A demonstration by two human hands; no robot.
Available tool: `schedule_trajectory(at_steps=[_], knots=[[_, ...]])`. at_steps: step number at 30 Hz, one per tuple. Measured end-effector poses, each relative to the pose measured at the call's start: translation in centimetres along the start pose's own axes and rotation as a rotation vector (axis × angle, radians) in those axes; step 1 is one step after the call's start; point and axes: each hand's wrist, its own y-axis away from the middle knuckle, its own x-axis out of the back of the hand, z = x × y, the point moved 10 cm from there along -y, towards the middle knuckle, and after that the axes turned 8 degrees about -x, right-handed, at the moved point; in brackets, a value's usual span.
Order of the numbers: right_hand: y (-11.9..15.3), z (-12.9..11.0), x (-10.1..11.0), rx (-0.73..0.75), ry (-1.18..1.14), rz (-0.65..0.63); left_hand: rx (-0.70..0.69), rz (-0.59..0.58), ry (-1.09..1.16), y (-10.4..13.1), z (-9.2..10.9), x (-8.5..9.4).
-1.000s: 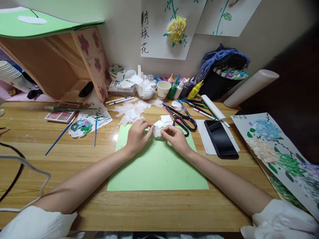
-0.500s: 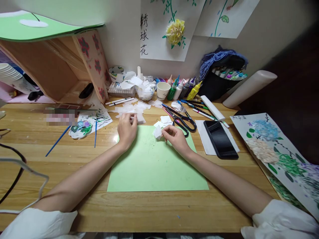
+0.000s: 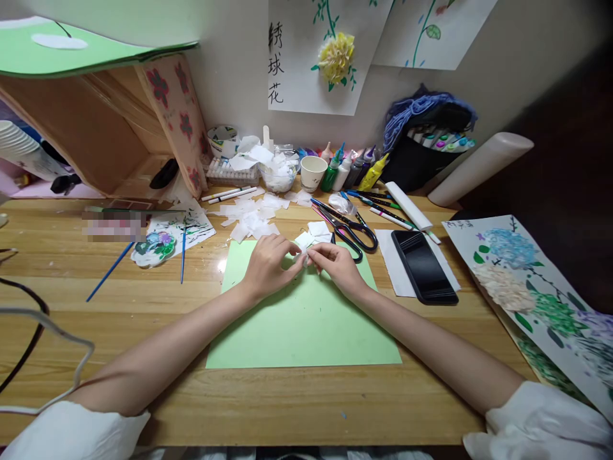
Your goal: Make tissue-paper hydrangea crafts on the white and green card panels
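Observation:
Over the far part of a green sheet of paper (image 3: 297, 332), both my hands meet at a small piece of white tissue paper (image 3: 303, 257). My right hand (image 3: 338, 265) pinches it between thumb and fingertips. My left hand (image 3: 272, 263) reaches in from the other side, its thumb and fingertips closed at the same piece, which they mostly hide. Just behind lie a few white paper squares (image 3: 318, 229). Loose white tissue pieces (image 3: 253, 220) are spread on the wood beyond my left hand.
Black-handled scissors (image 3: 357, 237) lie beyond my right hand, with a phone (image 3: 424, 267) on white paper to their right. A paper cup (image 3: 313, 174) and paint bottles (image 3: 332, 172) line the wall. Paintbrushes (image 3: 182, 255) and a paint palette (image 3: 156, 248) are at left.
My left hand has moved right and nearer, from the loose tissue pieces to the piece in my right hand. The right hand has stayed nearly in place.

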Motion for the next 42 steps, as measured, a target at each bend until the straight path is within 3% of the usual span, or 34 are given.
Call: schedule_trajectory(at_steps=[17,42], knots=[[-0.30,0.67,-0.01,-0.085,0.005,-0.039,0.007,0.061,0.011,0.15,-0.24,0.21],[-0.37,0.32,-0.07,-0.082,0.032,-0.050,-0.017,0.066,-0.068,0.37,0.12,0.30]])
